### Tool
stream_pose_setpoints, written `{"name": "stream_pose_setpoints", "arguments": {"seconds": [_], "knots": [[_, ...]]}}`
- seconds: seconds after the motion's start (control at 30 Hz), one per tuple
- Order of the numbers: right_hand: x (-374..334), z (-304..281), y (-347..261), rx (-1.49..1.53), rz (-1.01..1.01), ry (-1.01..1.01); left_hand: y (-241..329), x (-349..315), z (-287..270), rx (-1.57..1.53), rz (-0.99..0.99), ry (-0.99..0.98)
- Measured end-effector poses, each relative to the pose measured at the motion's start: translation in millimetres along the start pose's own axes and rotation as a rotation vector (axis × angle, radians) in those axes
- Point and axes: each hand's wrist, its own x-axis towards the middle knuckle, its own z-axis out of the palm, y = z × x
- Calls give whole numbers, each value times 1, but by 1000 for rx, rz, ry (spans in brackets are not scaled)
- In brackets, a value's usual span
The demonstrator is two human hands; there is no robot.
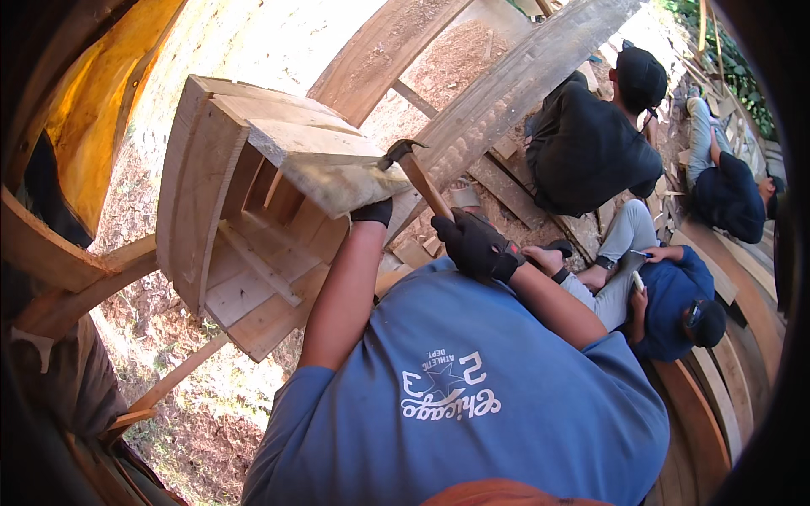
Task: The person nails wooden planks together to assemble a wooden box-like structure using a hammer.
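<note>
A wooden crate (190,202), nailed together from pale planks, lies on its side with its open end toward me. My right hand (479,244), in a black glove, is closed around the wooden handle of a claw hammer (428,185). The hammer's dark metal head is raised close to the near edge of the crate's upper boards. My left hand (371,212), also gloved in black, reaches up against the underside of the board (342,179) at the crate's edge. Its fingers are hidden behind that board.
Long planks (523,76) stretch beyond the crate over ground strewn with shavings. At the right sit a person in black (591,152), a person in dark blue (675,291) and another farther off (730,194). Stacked boards (717,379) lie at lower right. A yellow sheet (110,93) hangs at left.
</note>
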Motion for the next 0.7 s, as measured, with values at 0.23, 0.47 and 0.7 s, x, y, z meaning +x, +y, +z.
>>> {"name": "stream_pose_setpoints", "arguments": {"seconds": [0.23, 0.47, 0.7], "knots": [[-18, -55, -47, 93, -75, 133, 0, -4, -6, 35, -2, 37], [21, -37, 4, 34, 78, -93, 5, -6, -4, 79, -24, 60], [20, -39, 0, 298, 88, 33, 9, -5, -4, 121, -45, 83]]}}
